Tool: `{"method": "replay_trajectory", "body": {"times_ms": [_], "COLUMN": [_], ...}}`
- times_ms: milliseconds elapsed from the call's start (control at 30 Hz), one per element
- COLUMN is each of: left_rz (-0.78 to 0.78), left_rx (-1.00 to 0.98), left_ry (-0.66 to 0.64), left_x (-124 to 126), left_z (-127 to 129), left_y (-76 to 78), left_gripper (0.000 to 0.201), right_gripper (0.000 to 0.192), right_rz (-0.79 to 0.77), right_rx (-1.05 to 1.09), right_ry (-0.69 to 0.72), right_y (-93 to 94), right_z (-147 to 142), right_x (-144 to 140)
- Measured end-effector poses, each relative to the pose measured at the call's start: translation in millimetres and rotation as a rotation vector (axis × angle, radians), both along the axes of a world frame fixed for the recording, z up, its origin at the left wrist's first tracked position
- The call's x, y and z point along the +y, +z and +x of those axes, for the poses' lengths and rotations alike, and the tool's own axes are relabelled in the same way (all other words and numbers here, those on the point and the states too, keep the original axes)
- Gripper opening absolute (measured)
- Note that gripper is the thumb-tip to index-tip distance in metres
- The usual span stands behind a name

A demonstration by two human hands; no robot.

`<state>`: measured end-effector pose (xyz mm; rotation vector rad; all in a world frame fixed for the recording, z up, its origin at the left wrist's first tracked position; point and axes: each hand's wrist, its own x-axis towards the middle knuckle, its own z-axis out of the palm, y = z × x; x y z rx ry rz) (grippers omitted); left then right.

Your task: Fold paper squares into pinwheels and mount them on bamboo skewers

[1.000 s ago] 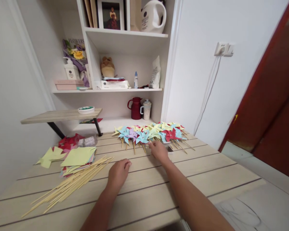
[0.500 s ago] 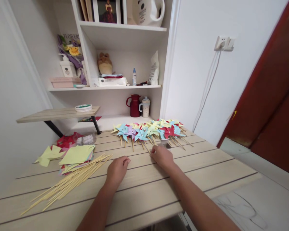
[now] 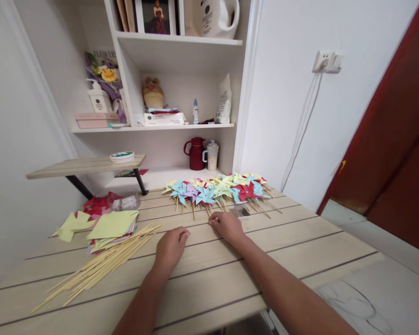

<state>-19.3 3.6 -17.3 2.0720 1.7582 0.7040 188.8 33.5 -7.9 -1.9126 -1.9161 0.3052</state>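
Note:
My left hand [image 3: 171, 246] rests on the wooden table, fingers curled in; anything inside is hidden. To its right, my right hand [image 3: 226, 225] has its thumb and fingers pressed together; whether something small is in them cannot be made out. Just beyond it lie several paper pinwheels [image 3: 205, 194] in blue, yellow, red and purple, their sticks pointing toward me. A small clear box [image 3: 242, 213] with dark contents sits beside the right hand. Left of my left hand are loose wooden sticks [image 3: 104, 267] and a stack of coloured paper squares [image 3: 113, 224].
A cut yellow paper piece [image 3: 71, 225], red paper pieces [image 3: 99, 203] and a clear container [image 3: 127, 203] lie at the left. Behind stand a small raised shelf [image 3: 73, 166], a red jug [image 3: 197, 156] and a cup [image 3: 212, 157]. The table's front edge is close to my forearms.
My right hand has moved a little to the left, uncovering more of the small clear box. My left hand stays almost in place.

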Motion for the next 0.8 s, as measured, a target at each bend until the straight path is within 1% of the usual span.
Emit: {"method": "replay_trajectory", "body": {"times_ms": [100, 200, 267, 367, 533, 800], "left_rz": [0.007, 0.0, -0.003, -0.016, -0.02, -0.026], "left_rx": [0.013, 0.032, 0.034, 0.027, 0.018, 0.021], "left_ry": [-0.004, -0.008, -0.008, -0.004, -0.007, -0.009], "left_x": [-0.3, -0.6, -0.7, -1.0, -1.7, -2.5], "left_z": [-0.2, -0.2, 0.0, 0.6, 1.3, 2.2], "left_y": [0.0, 0.5, 0.9, 1.5, 1.9, 2.9], "left_gripper": [0.024, 0.025, 0.024, 0.024, 0.025, 0.024], "right_gripper": [0.024, 0.033, 0.031, 0.026, 0.024, 0.026], "right_rz": [0.018, 0.023, 0.007, -0.03, -0.061, -0.049], "right_rx": [0.022, 0.007, -0.018, -0.053, -0.07, -0.064], "right_ry": [-0.012, -0.098, -0.127, -0.11, -0.058, -0.035], "right_y": [2.2, 3.9, 4.0, 3.3, 4.0, 5.0], "right_z": [3.4, 11.1, 14.7, 14.4, 9.2, 8.8], "right_x": [-1.9, -6.9, -11.1, -15.7, -15.4, -16.8]}}
